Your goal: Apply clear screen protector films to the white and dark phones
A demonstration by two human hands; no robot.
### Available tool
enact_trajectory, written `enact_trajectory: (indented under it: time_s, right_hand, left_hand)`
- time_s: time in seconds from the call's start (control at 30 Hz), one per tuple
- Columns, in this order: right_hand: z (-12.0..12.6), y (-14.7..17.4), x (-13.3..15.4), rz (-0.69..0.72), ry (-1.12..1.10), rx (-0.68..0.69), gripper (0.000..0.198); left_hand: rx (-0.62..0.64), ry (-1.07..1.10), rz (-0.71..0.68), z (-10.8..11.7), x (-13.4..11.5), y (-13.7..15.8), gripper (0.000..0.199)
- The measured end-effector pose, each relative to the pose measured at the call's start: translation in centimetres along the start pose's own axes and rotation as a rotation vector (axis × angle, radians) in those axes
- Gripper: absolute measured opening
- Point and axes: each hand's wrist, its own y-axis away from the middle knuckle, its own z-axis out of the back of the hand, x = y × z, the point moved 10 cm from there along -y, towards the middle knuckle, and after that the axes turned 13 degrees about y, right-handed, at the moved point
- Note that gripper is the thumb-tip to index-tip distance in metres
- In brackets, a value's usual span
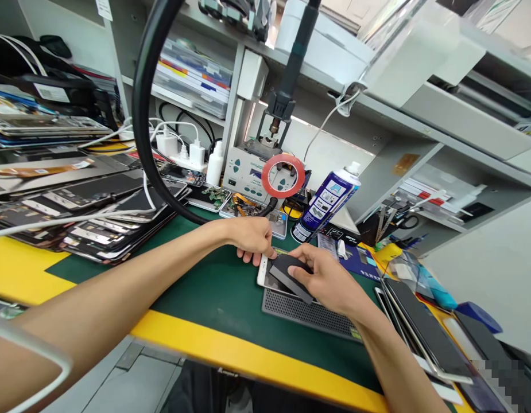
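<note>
Far left of the tabletop (24, 261) there's a messy stack of phone screens (97, 212). Moving in, the left hand (252, 236) has its fingers curled down on the top edge of a white phone (265, 274), which lies partly on a grey mat (306, 312). The right hand (328, 278) is pinched shut around a dark flat panel (286, 271) right over the phone. Behind the hands stands a tilted spray can (325, 202), with more screens (424, 332) at far right.

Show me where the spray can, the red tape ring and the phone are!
spray can (323, 206): head view, on the blue label at mid-body.
red tape ring (268, 182): head view, on its left red band.
phone (263, 271): head view, on its white left edge.
</note>
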Motion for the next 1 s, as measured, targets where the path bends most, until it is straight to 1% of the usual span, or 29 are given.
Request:
enact_trajectory:
  time_s: [0.17, 0.27, 0.37, 0.47, 0.6, 0.7, 0.83, 1.0]
  right_hand:
    - [-0.6, 0.3, 0.2, -0.074, -0.004, -0.028, 0.013]
    - [-0.8, 0.4, 0.6, -0.067, -0.043, -0.05, 0.015]
    - [-0.9, 0.4, 0.6, -0.05, -0.146, -0.037, 0.014]
    - [-0.6, 0.2, 0.0, -0.063, -0.212, -0.013, 0.015]
    - [0.1, 0.0, -0.5, -0.068, -0.178, -0.01, 0.014]
    - [0.2, 0.0, -0.1, -0.05, -0.132, -0.005, 0.015]
    - [-0.3, -0.1, 1.2, 0.013, -0.105, -0.004, 0.016]
    - [-0.6, -0.1, 2.3, 0.095, -0.095, 0.011, 0.024]
  left_hand:
    - [0.002, 0.007, 0.006, -0.1, 0.0, 0.0, 0.02]
    - [-0.007, -0.006, 0.013, 0.0, -0.1, 0.1, 0.018]
    - [-0.016, -0.008, 0.013, 0.0, -0.1, 0.1, 0.017]
    - [-0.015, -0.006, 0.014, 0.0, 0.0, 0.1, 0.021]
    - [0.003, 0.0, 0.005, -0.2, 0.0, 0.0, 0.025]
    - [0.0, 0.002, -0.001, -0.1, -0.1, 0.1, 0.022]
    - [0.002, -0.004, 0.001, -0.1, -0.2, 0.2, 0.014]
    - [0.008, -0.005, 0.004, -0.1, -0.2, 0.2, 0.009]
